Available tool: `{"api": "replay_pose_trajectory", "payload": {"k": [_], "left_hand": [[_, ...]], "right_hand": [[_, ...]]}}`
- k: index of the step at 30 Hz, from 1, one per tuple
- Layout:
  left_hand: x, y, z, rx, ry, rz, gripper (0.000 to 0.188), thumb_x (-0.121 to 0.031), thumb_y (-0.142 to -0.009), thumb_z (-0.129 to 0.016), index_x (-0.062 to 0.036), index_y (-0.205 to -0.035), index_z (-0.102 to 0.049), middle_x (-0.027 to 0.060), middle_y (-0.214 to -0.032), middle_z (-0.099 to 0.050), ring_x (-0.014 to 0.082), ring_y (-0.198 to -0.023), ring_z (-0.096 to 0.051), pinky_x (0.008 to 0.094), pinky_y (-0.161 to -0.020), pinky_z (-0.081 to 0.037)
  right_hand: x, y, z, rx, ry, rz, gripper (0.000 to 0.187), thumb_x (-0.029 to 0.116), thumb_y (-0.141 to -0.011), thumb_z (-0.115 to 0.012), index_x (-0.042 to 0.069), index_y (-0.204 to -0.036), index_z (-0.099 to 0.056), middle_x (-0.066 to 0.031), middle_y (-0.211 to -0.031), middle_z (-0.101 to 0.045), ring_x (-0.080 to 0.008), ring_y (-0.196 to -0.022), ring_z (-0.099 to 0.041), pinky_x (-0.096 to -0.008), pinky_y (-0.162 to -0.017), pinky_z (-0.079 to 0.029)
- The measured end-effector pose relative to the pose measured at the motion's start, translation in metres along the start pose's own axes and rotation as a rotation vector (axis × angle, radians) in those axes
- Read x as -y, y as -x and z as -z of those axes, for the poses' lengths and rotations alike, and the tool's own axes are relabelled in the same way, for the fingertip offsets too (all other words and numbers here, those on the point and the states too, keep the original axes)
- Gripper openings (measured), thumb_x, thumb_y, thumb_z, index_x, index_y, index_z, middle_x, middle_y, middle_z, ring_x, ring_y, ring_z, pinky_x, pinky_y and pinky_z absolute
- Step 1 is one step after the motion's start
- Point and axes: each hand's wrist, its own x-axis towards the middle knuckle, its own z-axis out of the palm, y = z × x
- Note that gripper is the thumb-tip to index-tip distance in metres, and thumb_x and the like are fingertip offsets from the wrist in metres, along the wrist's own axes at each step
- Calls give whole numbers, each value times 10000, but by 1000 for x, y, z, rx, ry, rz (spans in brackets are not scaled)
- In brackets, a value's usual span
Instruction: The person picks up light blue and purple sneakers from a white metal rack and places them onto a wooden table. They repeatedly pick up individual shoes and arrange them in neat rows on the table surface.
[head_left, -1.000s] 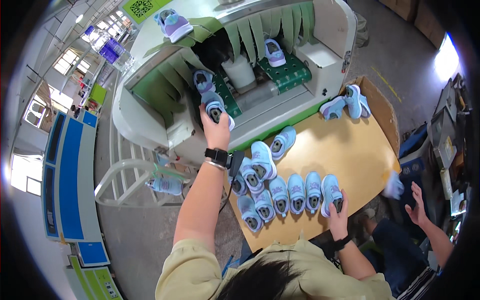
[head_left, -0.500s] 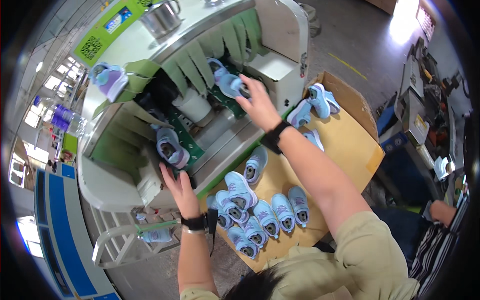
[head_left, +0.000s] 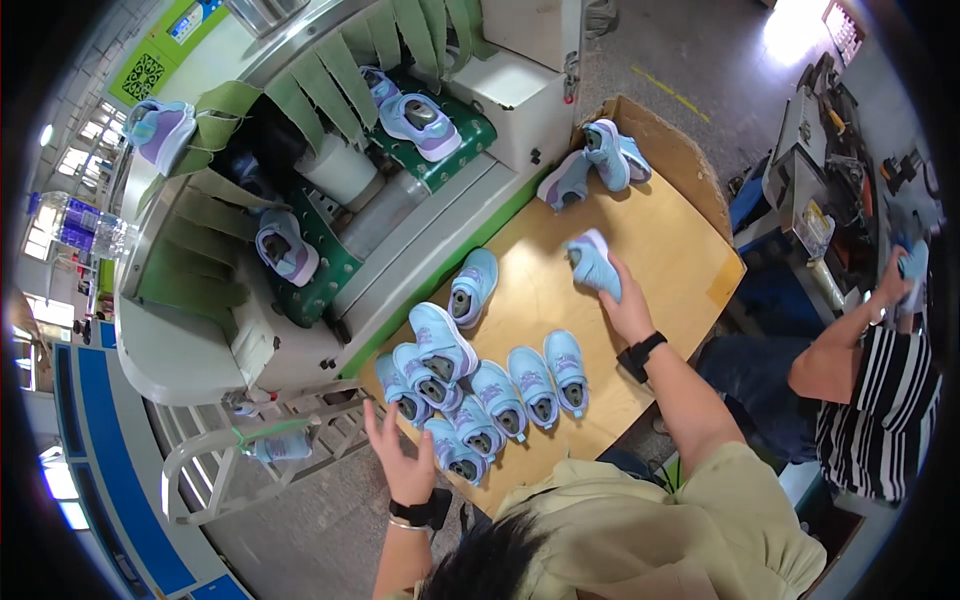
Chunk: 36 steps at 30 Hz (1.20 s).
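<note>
My right hand [head_left: 628, 308] grips a light blue sneaker [head_left: 595, 266] above the wooden board [head_left: 665, 275]. My left hand [head_left: 402, 458], empty with fingers spread, hovers beside a cluster of blue-and-purple sneakers [head_left: 440, 345] at the board's left end. Inside the machine's opening, one sneaker [head_left: 420, 124] rests on the right green perforated belt [head_left: 460, 155], with another partly visible behind it. A further sneaker [head_left: 286, 247] sits on the left green belt [head_left: 335, 275]. A few more sneakers [head_left: 606, 155] stand at the board's far end.
Green fabric strips [head_left: 320, 90] hang over the machine's opening. One sneaker [head_left: 160, 132] lies on top at left, near a plastic bottle [head_left: 80, 225]. A cardboard flap [head_left: 670, 145] edges the board. At right, a person in a striped shirt [head_left: 880, 400] holds a blue shoe [head_left: 912, 262].
My right hand has left the sneaker on the right belt and taken hold of one over the board. My left hand has drawn back from the left belt. The view has shifted.
</note>
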Motion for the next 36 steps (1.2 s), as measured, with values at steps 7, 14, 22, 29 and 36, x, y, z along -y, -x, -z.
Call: {"api": "replay_pose_trajectory", "payload": {"k": [7,14,22,29,36], "left_hand": [[-34,3,-16,203,105,-175,622,-89,-829,-755,-22,-1409,-539,218,-1537,-456,376,-1429,-436,454,-1167,-350],[-102,15,-66,508,292,-481,854,-118,-769,-827,-79,-1514,-411,232,-1574,-384,389,-1475,-356,477,-1196,-295],[-94,2,-22,193,1160,351,825,58,-824,-641,-99,-1561,-306,145,-1449,-484,300,-1271,-561,451,-1066,-482],[-100,-70,26,-234,568,-55,799,-49,-817,-726,-11,-1519,-346,133,-1365,-515,219,-1247,-521,346,-1072,-420],[-51,-178,14,-467,320,-113,796,-101,-776,-713,43,-1483,-375,226,-1409,-498,321,-1294,-519,393,-1118,-390]], "right_hand": [[51,62,61,49,-371,-140,423,176,-963,-694,57,-1347,-562,-93,-1108,-681,-164,-983,-648,-309,-884,-521],[164,90,62,545,-675,-218,394,274,-1032,-615,36,-1343,-584,-82,-1161,-635,-156,-1108,-585,-314,-974,-475],[50,157,-31,320,-60,82,770,202,-877,-730,61,-1535,-358,-310,-1504,-404,-475,-1419,-370,-496,-1174,-321],[50,183,-49,170,-20,125,803,55,-863,-649,13,-1562,-256,-296,-1580,-297,-475,-1463,-291,-514,-1213,-245],[54,183,-55,150,-65,93,801,45,-872,-648,29,-1566,-250,-307,-1602,-237,-476,-1482,-251,-505,-1219,-226]]}}
